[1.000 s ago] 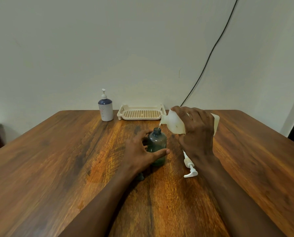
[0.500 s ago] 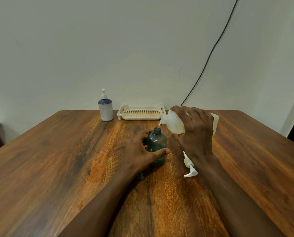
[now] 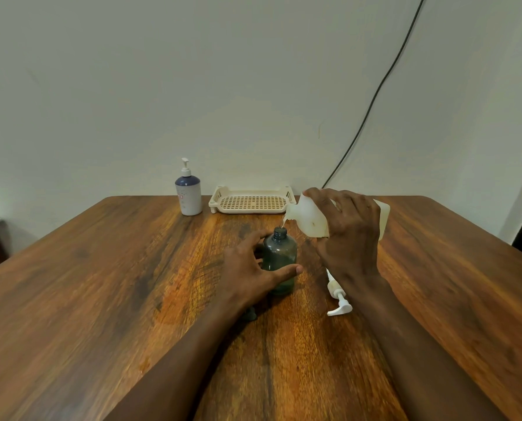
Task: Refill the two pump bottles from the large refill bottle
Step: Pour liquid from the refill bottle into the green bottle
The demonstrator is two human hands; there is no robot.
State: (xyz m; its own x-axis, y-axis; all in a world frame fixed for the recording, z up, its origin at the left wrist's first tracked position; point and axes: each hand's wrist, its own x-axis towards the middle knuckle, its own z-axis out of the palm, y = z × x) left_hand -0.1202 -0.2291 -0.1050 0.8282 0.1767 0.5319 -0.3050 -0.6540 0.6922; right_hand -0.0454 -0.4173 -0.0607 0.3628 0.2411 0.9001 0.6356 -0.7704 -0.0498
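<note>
Nothing much has moved since a sec ago: both hands and both bottles sit in the same spots. R hand [image 3: 351, 235] is wrapped round the big white refill bottle [image 3: 307, 221] and holds it tipped over, spout down and to the left. A thin white stream runs from the spout into the open top of the dark green bottle [image 3: 279, 253]. That btl stands upright mid table [image 3: 101, 284]. L hand [image 3: 247, 268] holds it steady, thumb across the front, fingers curled round the back. Its white pump top [image 3: 337, 299] lies flat on the wood just right of it, next to the R wrist. Far back by the wall stand a 2nd pump bottle [image 3: 188, 192], pump on, and a cream tray [image 3: 252, 203] w/ holes.
</note>
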